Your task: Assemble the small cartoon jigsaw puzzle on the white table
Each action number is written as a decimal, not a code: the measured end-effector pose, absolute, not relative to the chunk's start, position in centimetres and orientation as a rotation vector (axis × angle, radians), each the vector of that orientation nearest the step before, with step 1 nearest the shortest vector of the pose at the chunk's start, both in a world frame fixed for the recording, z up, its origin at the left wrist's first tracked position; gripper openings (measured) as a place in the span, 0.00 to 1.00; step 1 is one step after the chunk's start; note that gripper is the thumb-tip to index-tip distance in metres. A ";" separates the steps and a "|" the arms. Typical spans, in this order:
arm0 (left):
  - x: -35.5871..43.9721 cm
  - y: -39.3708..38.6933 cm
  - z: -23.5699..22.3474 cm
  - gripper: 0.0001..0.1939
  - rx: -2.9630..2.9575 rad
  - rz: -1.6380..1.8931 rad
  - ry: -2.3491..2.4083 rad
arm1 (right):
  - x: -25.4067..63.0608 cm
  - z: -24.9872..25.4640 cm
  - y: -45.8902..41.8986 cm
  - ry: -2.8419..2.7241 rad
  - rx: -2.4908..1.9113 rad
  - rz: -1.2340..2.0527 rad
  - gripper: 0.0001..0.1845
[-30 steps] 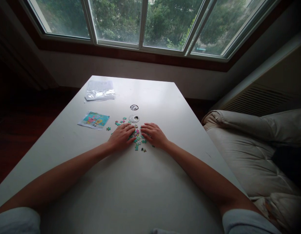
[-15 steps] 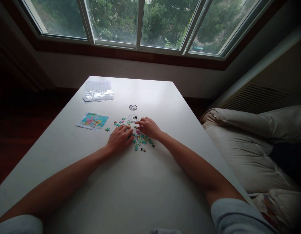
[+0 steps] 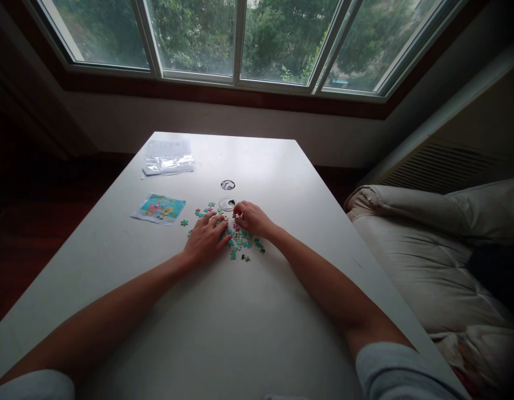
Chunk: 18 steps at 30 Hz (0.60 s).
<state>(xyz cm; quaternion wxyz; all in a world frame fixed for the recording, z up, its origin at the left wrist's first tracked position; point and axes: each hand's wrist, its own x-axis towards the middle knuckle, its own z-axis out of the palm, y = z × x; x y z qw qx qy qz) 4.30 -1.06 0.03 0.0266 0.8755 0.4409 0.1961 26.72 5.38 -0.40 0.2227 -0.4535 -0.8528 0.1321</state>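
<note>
Touching puzzle pieces (image 3: 241, 240) are both hands (image 3: 205, 239) (image 3: 252, 219); packet (image 3: 169, 158) print is illegible.

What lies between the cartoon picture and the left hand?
The head view shows loose puzzle pieces there: a lone green piece just right of the cartoon picture, with several others by the left hand.
</note>
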 end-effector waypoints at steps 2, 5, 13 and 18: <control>4.3 -1.0 0.0 0.19 2.694 0.604 1.369 | 26.7 -0.6 5.3 -2.282 -1.263 0.438 0.09; 4.4 -1.1 0.0 0.18 2.693 0.601 1.347 | 27.0 -0.7 5.3 -2.109 -1.287 0.581 0.10; 5.0 -1.0 0.2 0.18 2.652 0.628 1.296 | 27.5 -1.0 5.9 -1.897 -1.291 0.705 0.13; 4.7 -1.0 -0.1 0.20 2.679 0.597 1.283 | 27.4 -1.7 6.7 -1.775 -1.213 1.017 0.13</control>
